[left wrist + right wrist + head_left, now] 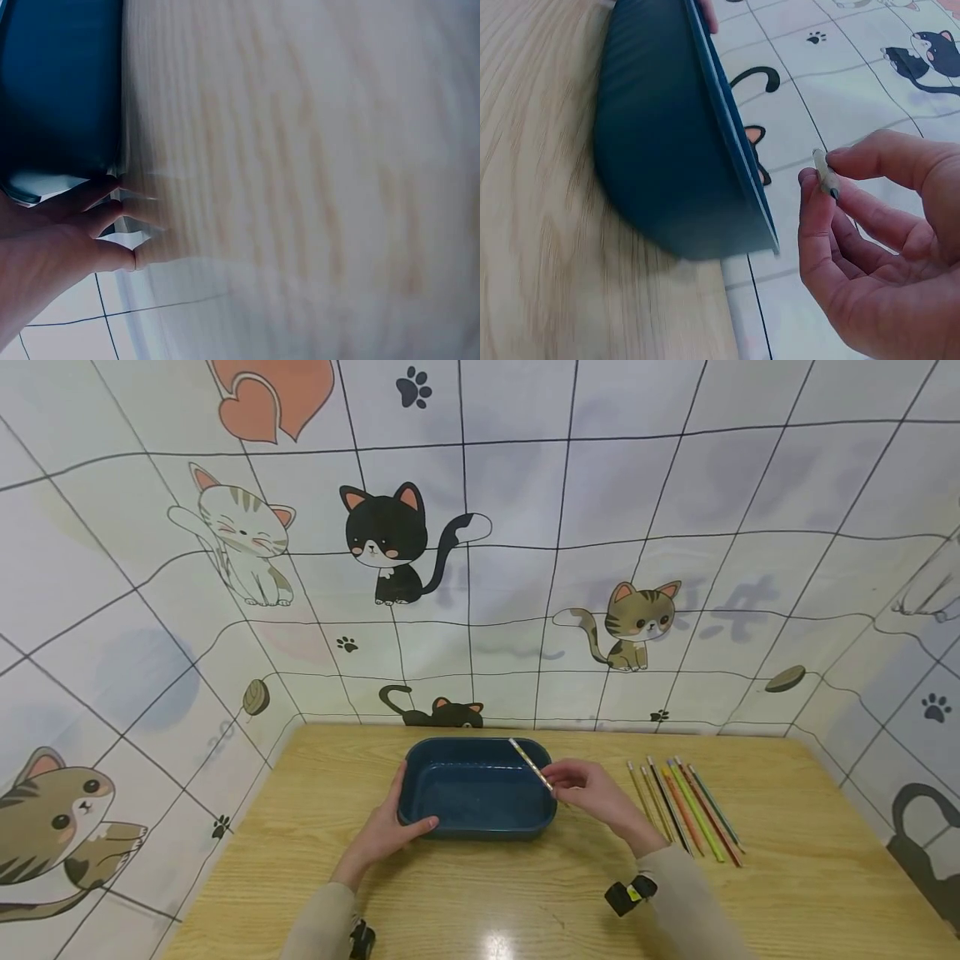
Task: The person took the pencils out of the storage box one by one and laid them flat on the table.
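A deep blue rectangular dish [480, 834] with rounded corners stands on the table. My left hand [386, 831] holds its left end, the thumb over the front rim and the fingers along the outside wall. In the left wrist view, those fingers [94, 217] lie low beside the dish [64, 82]. Between thumb and fingertips my right hand [596, 792] pinches a pale patterned pencil [530, 764], slanting above the dish's right end. The right wrist view shows the pencil [823, 172] nearly end-on, its dark point towards the camera, apart from the dish wall [660, 142].
To the right of the dish, several pencils, among them a bright green one [696, 811], lie side by side on the wooden table [480, 893]. Behind the table rises a wall covering [517, 635] printed with cats and grid lines, which also runs along both sides.
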Tool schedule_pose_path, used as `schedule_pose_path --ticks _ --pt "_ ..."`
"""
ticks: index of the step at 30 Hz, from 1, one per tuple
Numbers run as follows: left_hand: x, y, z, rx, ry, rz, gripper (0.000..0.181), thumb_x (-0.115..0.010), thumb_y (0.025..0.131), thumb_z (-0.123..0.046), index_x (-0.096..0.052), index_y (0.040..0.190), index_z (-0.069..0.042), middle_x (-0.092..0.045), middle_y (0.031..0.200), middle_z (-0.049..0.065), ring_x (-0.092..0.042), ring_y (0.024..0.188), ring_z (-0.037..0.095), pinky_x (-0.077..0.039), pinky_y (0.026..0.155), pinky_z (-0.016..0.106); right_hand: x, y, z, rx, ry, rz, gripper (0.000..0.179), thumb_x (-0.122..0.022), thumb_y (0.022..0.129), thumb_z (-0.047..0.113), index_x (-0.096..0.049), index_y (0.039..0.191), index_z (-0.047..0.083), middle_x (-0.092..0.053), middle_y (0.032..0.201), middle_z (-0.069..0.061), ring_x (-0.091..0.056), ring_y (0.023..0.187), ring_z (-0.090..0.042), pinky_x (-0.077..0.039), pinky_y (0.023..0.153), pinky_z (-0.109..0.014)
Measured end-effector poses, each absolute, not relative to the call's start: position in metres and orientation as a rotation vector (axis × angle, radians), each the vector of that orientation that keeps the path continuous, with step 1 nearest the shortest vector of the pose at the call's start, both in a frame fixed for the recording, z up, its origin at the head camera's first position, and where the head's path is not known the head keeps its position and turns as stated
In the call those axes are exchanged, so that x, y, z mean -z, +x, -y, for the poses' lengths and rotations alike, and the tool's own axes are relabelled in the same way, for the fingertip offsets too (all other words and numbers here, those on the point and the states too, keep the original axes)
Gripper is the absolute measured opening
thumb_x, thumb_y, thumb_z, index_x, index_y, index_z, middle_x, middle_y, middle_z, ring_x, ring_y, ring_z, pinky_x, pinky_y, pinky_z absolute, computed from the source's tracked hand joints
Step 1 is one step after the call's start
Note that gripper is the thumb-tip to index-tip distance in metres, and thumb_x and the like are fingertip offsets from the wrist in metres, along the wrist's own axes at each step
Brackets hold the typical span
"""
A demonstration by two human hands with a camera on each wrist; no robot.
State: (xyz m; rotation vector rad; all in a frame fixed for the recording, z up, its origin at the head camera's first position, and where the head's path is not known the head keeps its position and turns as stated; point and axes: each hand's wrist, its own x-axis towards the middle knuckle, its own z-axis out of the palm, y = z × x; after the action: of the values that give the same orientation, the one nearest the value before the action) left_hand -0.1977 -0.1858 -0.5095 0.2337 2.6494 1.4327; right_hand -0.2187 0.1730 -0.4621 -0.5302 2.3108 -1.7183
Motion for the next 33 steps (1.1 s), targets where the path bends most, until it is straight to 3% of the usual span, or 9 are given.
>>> schedule_pose_path --ticks 4,7,11,12,15,19,23,30,33 --pt "0.510 -0.199 0.186 -1.426 0.230 -2.656 0.108 -0.078 0.082 -0.036 -0.002 0.157 -0.016 -0.019 0.154 0.027 -0.061 0.098 0.035 -0.034 0.099 0.058 0.466 -0.216 -0.190 1.710 -0.511 -2.363 0.031 -0.063 0.091 0.001 -0.061 0.121 -0.005 -0.062 0.114 -0.023 -0.059 0.100 -0.032 -0.050 0.078 -0.031" --pt "0.511 -0.199 0.186 -1.411 0.232 -2.671 0.108 -0.078 0.082 -0.037 -0.003 0.157 -0.016 -0.018 0.155 0.026 -0.048 0.120 0.044 -0.031 0.101 0.059 0.466 -0.213 -0.203 1.703 -0.492 -2.385 0.031 -0.062 0.091 0.001 -0.060 0.121 -0.008 -0.062 0.113 -0.024 -0.060 0.099 -0.030 -0.050 0.077 -0.031" --pt "0.512 -0.199 0.186 -1.402 0.227 -2.673 0.108 -0.077 0.082 -0.038 -0.003 0.157 -0.016 -0.018 0.155 0.025 -0.045 0.123 0.046 -0.032 0.101 0.059 0.468 -0.207 -0.219 1.666 -0.429 -2.432 0.031 -0.063 0.090 0.000 -0.060 0.120 -0.008 -0.062 0.112 -0.022 -0.060 0.097 -0.027 -0.050 0.076 -0.031" --pt "0.512 -0.199 0.186 -1.404 0.226 -2.674 0.108 -0.077 0.082 -0.038 -0.003 0.157 -0.016 -0.019 0.155 0.026 -0.048 0.120 0.044 -0.032 0.100 0.059 0.469 -0.206 -0.222 1.657 -0.408 -2.447 0.030 -0.063 0.090 0.001 -0.061 0.119 -0.007 -0.063 0.111 -0.020 -0.060 0.097 -0.026 -0.050 0.077 -0.030" --pt "0.512 -0.199 0.186 -1.415 0.210 -2.655 0.108 -0.077 0.082 -0.038 -0.001 0.157 -0.019 -0.024 0.152 0.028 -0.064 0.090 0.034 -0.037 0.096 0.055 0.474 -0.201 -0.233 1.629 -0.369 -2.487 0.030 -0.063 0.090 0.001 -0.061 0.120 -0.006 -0.063 0.112 -0.019 -0.060 0.097 -0.024 -0.050 0.078 -0.030" --pt "0.511 -0.198 0.186 -1.428 0.204 -2.630 0.109 -0.077 0.082 -0.039 0.000 0.157 -0.021 -0.026 0.150 0.029 -0.062 0.061 0.022 -0.038 0.094 0.054 0.478 -0.192 -0.246 1.625 -0.351 -2.519 0.030 -0.063 0.090 -0.001 -0.060 0.120 -0.007 -0.063 0.112 -0.021 -0.060 0.097 -0.027 -0.050 0.077 -0.030" --pt "0.512 -0.198 0.186 -1.421 0.218 -2.645 0.108 -0.077 0.082 -0.038 -0.001 0.157 -0.019 -0.021 0.153 0.028 -0.062 0.079 0.023 -0.034 0.099 0.058 0.479 -0.184 -0.260 1.602 -0.326 -2.540 0.032 -0.063 0.091 -0.001 -0.058 0.121 -0.008 -0.062 0.113 -0.022 -0.060 0.099 -0.030 -0.050 0.077 -0.029" --pt "0.511 -0.198 0.187 -1.424 0.222 -2.648 0.108 -0.077 0.082 -0.038 -0.001 0.157 -0.018 -0.018 0.155 0.025 -0.062 0.094 0.033 -0.033 0.100 0.058 0.485 -0.181 -0.287 1.530 -0.273 -2.596 0.035 -0.063 0.092 0.001 -0.056 0.125 -0.008 -0.062 0.115 -0.023 -0.060 0.099 -0.028 -0.050 0.076 -0.029" --pt "0.511 -0.197 0.187 -1.413 0.228 -2.669 0.108 -0.077 0.082 -0.039 -0.002 0.157 -0.017 -0.017 0.156 0.024 -0.052 0.115 0.040 -0.032 0.100 0.059 0.487 -0.180 -0.298 1.503 -0.245 -2.614 0.036 -0.063 0.092 0.002 -0.056 0.125 -0.009 -0.061 0.116 -0.024 -0.060 0.100 -0.030 -0.050 0.076 -0.029"
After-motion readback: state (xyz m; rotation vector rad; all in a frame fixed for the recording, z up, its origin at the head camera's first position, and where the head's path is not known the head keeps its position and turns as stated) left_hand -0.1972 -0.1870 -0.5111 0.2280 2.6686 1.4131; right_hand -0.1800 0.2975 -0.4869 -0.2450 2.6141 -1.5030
